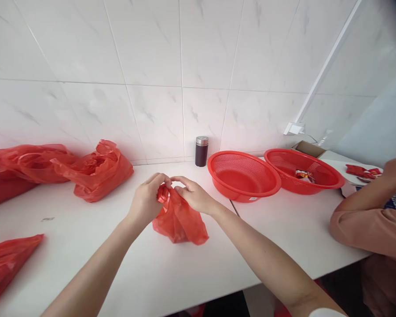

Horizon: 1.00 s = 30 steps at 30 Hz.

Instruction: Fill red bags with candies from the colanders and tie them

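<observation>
A small red plastic bag (180, 220) stands on the white counter (171, 277) in the middle of the head view. My left hand (148, 199) pinches its top from the left, fingers closed on the plastic. My right hand (194, 193) grips the same top from the right, fingertips almost meeting those of the left. The bag's lower part bulges and rests on the counter below both hands.
Two red mesh baskets (244, 176) (303, 171) sit at the right, the far one with a packet in it. A dark steel-capped jar (201, 151) stands by the wall. More red bags (95, 169) (6, 259) lie left. Another person's arm (369, 220) rests at the right edge.
</observation>
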Each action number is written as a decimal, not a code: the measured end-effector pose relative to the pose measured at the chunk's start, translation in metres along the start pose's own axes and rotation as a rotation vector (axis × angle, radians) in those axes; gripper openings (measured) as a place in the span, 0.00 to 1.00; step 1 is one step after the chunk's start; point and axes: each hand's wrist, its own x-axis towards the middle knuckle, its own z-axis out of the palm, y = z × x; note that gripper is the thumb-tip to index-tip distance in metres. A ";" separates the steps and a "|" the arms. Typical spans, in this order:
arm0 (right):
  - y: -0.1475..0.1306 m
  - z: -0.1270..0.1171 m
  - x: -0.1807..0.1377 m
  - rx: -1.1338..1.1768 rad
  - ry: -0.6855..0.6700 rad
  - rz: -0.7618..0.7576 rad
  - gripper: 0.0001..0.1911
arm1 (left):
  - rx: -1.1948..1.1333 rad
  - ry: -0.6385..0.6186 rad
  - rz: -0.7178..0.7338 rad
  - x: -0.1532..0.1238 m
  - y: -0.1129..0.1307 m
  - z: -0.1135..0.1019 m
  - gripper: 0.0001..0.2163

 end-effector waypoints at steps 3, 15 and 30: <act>-0.001 0.002 -0.008 0.120 -0.077 -0.014 0.13 | -0.059 0.063 0.023 -0.007 0.001 0.005 0.08; 0.073 -0.018 -0.040 0.155 0.461 0.174 0.19 | -0.275 0.105 -0.439 -0.097 -0.045 0.042 0.20; 0.129 0.031 -0.026 -0.622 0.471 0.228 0.08 | 0.005 0.034 -0.576 -0.054 -0.061 0.113 0.10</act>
